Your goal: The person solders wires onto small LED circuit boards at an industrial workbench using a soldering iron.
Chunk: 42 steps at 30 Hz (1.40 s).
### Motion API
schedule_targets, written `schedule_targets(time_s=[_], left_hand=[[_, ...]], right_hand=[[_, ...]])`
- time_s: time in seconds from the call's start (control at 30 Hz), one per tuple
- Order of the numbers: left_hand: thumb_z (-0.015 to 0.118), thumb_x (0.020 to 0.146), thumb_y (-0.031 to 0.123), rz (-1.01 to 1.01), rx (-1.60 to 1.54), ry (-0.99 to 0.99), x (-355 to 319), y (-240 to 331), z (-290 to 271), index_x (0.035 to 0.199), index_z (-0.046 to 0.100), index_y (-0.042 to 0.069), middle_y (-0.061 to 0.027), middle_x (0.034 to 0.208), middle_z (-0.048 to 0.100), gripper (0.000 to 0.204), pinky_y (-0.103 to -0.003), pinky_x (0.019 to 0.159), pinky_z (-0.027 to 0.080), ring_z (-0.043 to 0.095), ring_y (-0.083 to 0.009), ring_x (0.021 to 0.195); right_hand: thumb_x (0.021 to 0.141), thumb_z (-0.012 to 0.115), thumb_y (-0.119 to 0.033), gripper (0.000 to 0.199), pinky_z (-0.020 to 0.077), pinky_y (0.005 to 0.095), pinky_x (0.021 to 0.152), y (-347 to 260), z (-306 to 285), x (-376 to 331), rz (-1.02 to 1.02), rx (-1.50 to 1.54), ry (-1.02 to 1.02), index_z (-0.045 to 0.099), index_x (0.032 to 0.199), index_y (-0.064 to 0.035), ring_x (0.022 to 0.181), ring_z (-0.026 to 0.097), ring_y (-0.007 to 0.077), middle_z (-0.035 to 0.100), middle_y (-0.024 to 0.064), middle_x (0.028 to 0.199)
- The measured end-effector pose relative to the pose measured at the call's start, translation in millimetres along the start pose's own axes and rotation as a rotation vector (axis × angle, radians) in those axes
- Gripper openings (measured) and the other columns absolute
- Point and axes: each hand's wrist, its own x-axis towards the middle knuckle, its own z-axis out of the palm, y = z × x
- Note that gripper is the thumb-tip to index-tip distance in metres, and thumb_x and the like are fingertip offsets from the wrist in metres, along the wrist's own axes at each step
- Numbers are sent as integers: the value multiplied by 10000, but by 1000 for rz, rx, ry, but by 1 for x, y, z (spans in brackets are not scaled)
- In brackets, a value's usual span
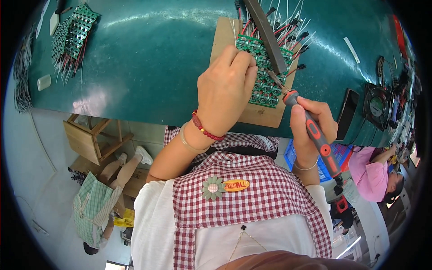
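My right hand (315,126) grips a grey and red soldering iron (316,137), its tip reaching the green circuit board panel (265,96). My left hand (227,83) is closed over the panel's left part, fingertips pressed together. Whatever lies between those fingertips is hidden. Beneath the panel lies a brown board (265,118). A dark metal bar (268,38) rests slantwise across the panel's upper part. Red, black and white wires (292,33) with black connectors fan out from the panel's far and right sides.
On the green table (153,67), more circuit boards with wires (74,36) lie far left, near a small white block (44,82). A phone (348,112) and a black fan (377,104) sit on the right. Other people (371,173) are on both sides, beyond a wooden stool (83,141).
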Motion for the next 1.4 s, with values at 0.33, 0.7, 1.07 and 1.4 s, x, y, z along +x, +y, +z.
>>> schedule_targets(time_s=[0.33, 0.7, 1.07, 1.4], left_hand=[[675, 806, 71, 24, -13, 7, 0, 0, 2, 833, 602, 60, -81, 806, 545, 78, -367, 578, 492, 606, -272, 696], [686, 790, 4, -30, -77, -38, 0, 0, -2, 825, 577, 7, -88, 778, 574, 114, -290, 526, 456, 575, -163, 592], [665, 789, -4, 1, 9, 53, -5, -7, -5, 801, 564, 24, -64, 758, 567, 106, -283, 523, 456, 564, -153, 579], [685, 747, 34, -38, -6, 4, -3, -5, -3, 775, 550, 60, -70, 758, 564, 140, -357, 548, 489, 604, -262, 657]], right_hand=[[784, 716, -2, 140, 452, 214, 524, 1, 0, -1, -63, -33, 23, 659, 911, -18, 563, 606, 82, 682, 78, 715], [777, 713, 1, 145, 459, 217, 533, 4, 1, 0, -79, -4, 67, 663, 912, -13, 580, 619, 99, 684, 93, 740], [769, 701, -3, 195, 494, 253, 595, 18, -2, -16, -24, 153, 118, 648, 956, -6, 647, 643, 156, 678, 133, 780], [762, 714, -6, 194, 498, 258, 592, 29, 15, -13, -13, 149, 90, 658, 948, -19, 648, 641, 154, 680, 130, 822]])
